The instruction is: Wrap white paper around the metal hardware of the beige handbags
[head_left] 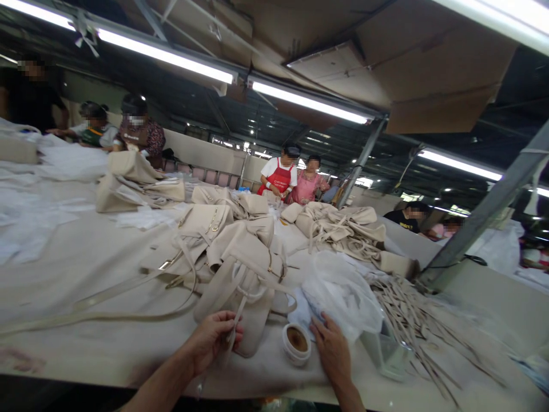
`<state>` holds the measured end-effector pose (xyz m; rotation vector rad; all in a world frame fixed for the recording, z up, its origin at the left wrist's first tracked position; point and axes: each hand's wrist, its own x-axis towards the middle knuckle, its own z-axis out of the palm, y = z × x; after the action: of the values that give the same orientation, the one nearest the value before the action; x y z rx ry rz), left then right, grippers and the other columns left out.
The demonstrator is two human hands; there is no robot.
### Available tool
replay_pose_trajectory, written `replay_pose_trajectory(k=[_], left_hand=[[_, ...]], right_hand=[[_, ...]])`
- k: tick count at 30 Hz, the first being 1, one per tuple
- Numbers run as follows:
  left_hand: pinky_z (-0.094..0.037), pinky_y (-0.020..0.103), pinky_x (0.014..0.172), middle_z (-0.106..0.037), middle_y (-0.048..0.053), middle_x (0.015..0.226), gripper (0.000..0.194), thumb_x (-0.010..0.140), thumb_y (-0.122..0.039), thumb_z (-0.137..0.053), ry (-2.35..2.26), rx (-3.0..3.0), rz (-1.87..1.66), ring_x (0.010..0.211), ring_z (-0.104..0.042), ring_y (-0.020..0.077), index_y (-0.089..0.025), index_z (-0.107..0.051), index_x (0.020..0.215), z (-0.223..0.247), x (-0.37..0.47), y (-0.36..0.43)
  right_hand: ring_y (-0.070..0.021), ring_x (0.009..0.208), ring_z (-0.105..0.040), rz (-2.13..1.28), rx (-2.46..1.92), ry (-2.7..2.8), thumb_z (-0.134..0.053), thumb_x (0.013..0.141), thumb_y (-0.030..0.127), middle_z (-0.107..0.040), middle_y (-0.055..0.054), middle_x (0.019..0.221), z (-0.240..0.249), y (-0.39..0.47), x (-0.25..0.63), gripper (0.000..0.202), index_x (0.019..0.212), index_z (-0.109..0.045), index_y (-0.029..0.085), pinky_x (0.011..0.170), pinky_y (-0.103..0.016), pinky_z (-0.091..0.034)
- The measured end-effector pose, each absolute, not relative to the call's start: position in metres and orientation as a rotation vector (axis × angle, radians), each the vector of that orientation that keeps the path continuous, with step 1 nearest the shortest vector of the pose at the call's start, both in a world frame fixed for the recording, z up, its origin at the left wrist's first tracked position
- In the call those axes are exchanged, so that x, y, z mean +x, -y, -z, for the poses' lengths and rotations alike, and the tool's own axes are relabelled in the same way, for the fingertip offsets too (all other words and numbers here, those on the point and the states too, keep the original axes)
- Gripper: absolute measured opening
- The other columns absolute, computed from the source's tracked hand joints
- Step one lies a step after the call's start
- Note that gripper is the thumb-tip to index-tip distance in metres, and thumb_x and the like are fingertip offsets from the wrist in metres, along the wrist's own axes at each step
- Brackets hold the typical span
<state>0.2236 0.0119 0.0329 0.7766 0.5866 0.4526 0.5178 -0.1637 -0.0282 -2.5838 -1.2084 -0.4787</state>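
My left hand point(217, 337) is closed on a thin beige strap point(238, 321), pinched between thumb and fingers. The strap runs up to a beige handbag point(257, 312) lying on the table before me, its looped handle on top. To the right, my right hand point(332, 346) has its fingers stretched out, tips on a pale blue-white cloth point(302, 309) at the edge of a clear plastic bag point(343, 294). Between my hands stands a small white tub point(297, 344) with brown stuff inside. Whether the right fingertips grip the cloth is hard to see.
Beige bags point(206, 220) with long straps pile up behind. Another heap of bags point(338, 223) lies farther right. Loose narrow strips point(412, 320) spread beside a translucent container point(390, 355). A slanted metal post point(484, 200) rises at right. Several people work around the table point(107, 349).
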Motion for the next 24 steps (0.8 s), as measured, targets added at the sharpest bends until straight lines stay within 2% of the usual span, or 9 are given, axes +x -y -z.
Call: replay_pose_trajectory(k=[3, 6, 10, 13, 16, 18, 21, 24], left_hand=[[-0.052, 0.026, 0.058, -0.069, 0.005, 0.067, 0.028, 0.062, -0.016, -0.077, -0.591, 0.766, -0.45, 0.055, -0.062, 0.0128, -0.013, -0.058, 0.082, -0.035, 0.223, -0.012], [-0.052, 0.026, 0.058, -0.069, 0.005, 0.067, 0.026, 0.064, -0.015, -0.076, -0.6, 0.759, -0.451, 0.055, -0.062, 0.0131, -0.014, -0.057, 0.083, -0.036, 0.221, -0.012], [-0.053, 0.026, 0.06, -0.069, 0.006, 0.067, 0.025, 0.067, -0.015, -0.074, -0.595, 0.75, -0.45, 0.055, -0.063, 0.0129, -0.014, -0.057, 0.084, -0.034, 0.22, -0.012], [-0.054, 0.026, 0.06, -0.07, 0.006, 0.068, 0.023, 0.07, -0.014, -0.072, -0.593, 0.758, -0.446, 0.055, -0.063, 0.0133, -0.014, -0.057, 0.086, -0.032, 0.221, -0.014], [-0.054, 0.027, 0.059, -0.07, 0.007, 0.068, 0.02, 0.072, -0.013, -0.07, -0.603, 0.774, -0.445, 0.055, -0.063, 0.014, -0.013, -0.057, 0.087, -0.032, 0.222, -0.015], [-0.055, 0.027, 0.059, -0.07, 0.007, 0.068, 0.018, 0.074, -0.011, -0.068, -0.618, 0.773, -0.45, 0.055, -0.063, 0.0139, -0.013, -0.056, 0.087, -0.033, 0.222, -0.015], [-0.054, 0.026, 0.059, -0.07, 0.007, 0.068, 0.015, 0.076, -0.01, -0.065, -0.63, 0.771, -0.449, 0.055, -0.064, 0.0136, -0.012, -0.056, 0.088, -0.035, 0.222, -0.014], [-0.054, 0.025, 0.058, -0.07, 0.008, 0.069, 0.013, 0.078, -0.009, -0.064, -0.627, 0.776, -0.455, 0.055, -0.064, 0.0138, -0.012, -0.057, 0.088, -0.035, 0.221, -0.013]], right_hand=[[-0.0267, 0.122, -0.055, 0.452, -2.594, 1.23, -0.04, 0.095, 0.033, -0.057, -0.015, 0.136, 0.028, 0.162, 0.518, 0.041, 0.122, -0.067, 0.018, 0.102, -0.037, -0.043], [-0.0326, 0.12, -0.056, 0.442, -2.666, 1.29, -0.044, 0.094, 0.039, -0.053, -0.016, 0.14, 0.023, 0.163, 0.512, 0.044, 0.13, -0.061, 0.022, 0.098, -0.046, -0.045], [-0.0376, 0.122, -0.054, 0.372, -2.679, 1.41, -0.046, 0.091, 0.049, -0.046, -0.019, 0.146, 0.022, 0.18, 0.51, 0.052, 0.129, -0.062, 0.018, 0.095, -0.05, -0.047], [-0.0355, 0.125, -0.053, 0.239, -2.564, 1.553, -0.049, 0.088, 0.052, -0.043, -0.02, 0.148, 0.029, 0.198, 0.516, 0.058, 0.13, -0.06, 0.015, 0.1, -0.046, -0.047], [-0.0288, 0.119, -0.06, 0.249, -2.447, 1.602, -0.046, 0.091, 0.035, -0.048, -0.02, 0.144, 0.039, 0.211, 0.52, 0.046, 0.129, -0.061, 0.013, 0.102, -0.038, -0.047], [-0.0264, 0.117, -0.061, 0.315, -2.39, 1.588, -0.045, 0.09, 0.028, -0.053, -0.018, 0.14, 0.044, 0.215, 0.519, 0.044, 0.129, -0.06, 0.016, 0.099, -0.035, -0.05], [-0.027, 0.123, -0.057, 0.413, -2.268, 1.613, -0.051, 0.089, 0.034, -0.054, -0.013, 0.141, 0.051, 0.22, 0.516, 0.044, 0.131, -0.058, 0.022, 0.098, -0.036, -0.051], [-0.0256, 0.116, -0.062, 0.546, -2.218, 1.666, -0.051, 0.091, 0.037, -0.058, -0.012, 0.136, 0.056, 0.225, 0.512, 0.034, 0.12, -0.066, 0.026, 0.093, -0.033, -0.053]])
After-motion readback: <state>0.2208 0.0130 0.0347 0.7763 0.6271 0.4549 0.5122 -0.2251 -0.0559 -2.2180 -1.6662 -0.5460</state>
